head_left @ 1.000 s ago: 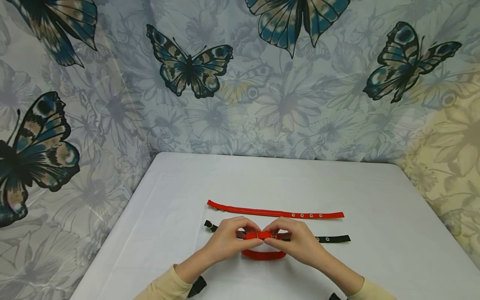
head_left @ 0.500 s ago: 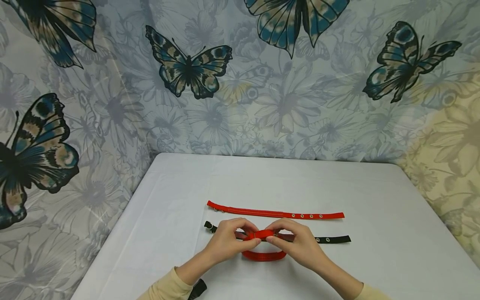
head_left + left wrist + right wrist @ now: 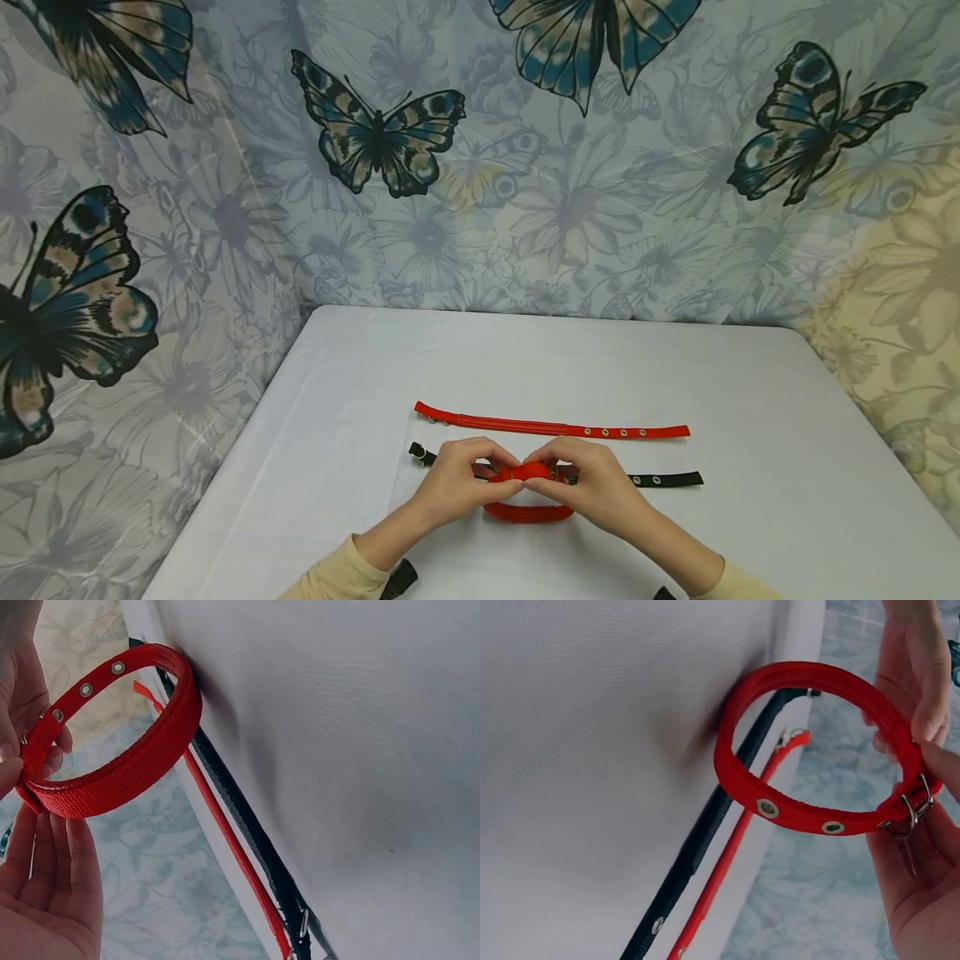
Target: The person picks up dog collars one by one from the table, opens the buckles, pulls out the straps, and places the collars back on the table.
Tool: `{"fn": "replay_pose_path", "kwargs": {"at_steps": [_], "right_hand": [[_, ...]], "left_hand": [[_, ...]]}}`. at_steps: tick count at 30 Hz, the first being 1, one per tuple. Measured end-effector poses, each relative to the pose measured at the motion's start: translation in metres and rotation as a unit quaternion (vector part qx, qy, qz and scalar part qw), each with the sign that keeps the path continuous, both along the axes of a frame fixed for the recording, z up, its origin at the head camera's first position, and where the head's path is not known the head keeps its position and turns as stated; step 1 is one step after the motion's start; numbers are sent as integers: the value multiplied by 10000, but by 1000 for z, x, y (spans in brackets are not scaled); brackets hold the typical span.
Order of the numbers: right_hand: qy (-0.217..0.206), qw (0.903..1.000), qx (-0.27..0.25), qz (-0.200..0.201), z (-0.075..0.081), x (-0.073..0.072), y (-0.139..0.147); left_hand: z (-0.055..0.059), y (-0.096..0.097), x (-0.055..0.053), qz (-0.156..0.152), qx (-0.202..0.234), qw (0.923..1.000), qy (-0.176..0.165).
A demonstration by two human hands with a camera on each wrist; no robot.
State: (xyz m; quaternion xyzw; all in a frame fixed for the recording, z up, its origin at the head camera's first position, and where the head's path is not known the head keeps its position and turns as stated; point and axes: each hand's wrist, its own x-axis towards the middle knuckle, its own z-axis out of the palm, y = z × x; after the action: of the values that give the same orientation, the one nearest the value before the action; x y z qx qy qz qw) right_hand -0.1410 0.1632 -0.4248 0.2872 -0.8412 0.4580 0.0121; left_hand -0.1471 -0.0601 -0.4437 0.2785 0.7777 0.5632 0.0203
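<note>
A red pet collar (image 3: 528,514), closed into a loop, is held between both hands over the table's front part. My left hand (image 3: 452,481) pinches its joined stretch between thumb and fingers. Right beside it, my right hand (image 3: 596,485) pinches the same stretch near the buckle, the two thumbs nearly meeting. In the right wrist view the metal buckle (image 3: 922,799) and a ring sit by the right fingers. Metal eyelets (image 3: 86,690) line the strap in the left wrist view. The fingers hide part of the overlapped strap.
Behind the hands a black collar (image 3: 675,480) lies flat, partly covered by them. Farther back a second red collar (image 3: 525,423) lies stretched out on the white table (image 3: 600,358). A butterfly-patterned cloth (image 3: 570,208) stands behind the table's far edge.
The right fingers shifted slightly right along the strap, then came back close to the left ones. The strap between them bent upward and now looks bunched. The left hand stays nearly still.
</note>
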Motion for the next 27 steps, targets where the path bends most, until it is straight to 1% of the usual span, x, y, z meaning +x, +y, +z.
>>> {"fn": "replay_pose_path", "kwargs": {"at_steps": [5,7,9,11,14,19,22,27], "right_hand": [[191,9998,8,-101,-3,1,-1],[163,9998,-57,-136,-4,1,-1],[21,9997,-173,-165,-4,0,0],[-231,9990,-301,-214,-4,0,0],[-738,9955,-506,-300,-4,0,1],[-1419,9871,-477,-571,-5,-2,0],[-1808,9795,-444,-762,-7,-2,-3],[-2449,9604,-757,-1088,-13,-3,-7]], "left_hand": [[0,0,0,62,-4,9998,-164],[1,0,0,86,26,9997,-236],[1,0,0,101,83,9994,-332],[1,0,0,128,142,9988,-445],[1,0,0,192,213,9972,-692],[-1,1,-1,334,232,9938,-1037],[-4,1,-2,437,90,9931,-1080],[-8,1,-4,596,-164,9919,-1111]]}}
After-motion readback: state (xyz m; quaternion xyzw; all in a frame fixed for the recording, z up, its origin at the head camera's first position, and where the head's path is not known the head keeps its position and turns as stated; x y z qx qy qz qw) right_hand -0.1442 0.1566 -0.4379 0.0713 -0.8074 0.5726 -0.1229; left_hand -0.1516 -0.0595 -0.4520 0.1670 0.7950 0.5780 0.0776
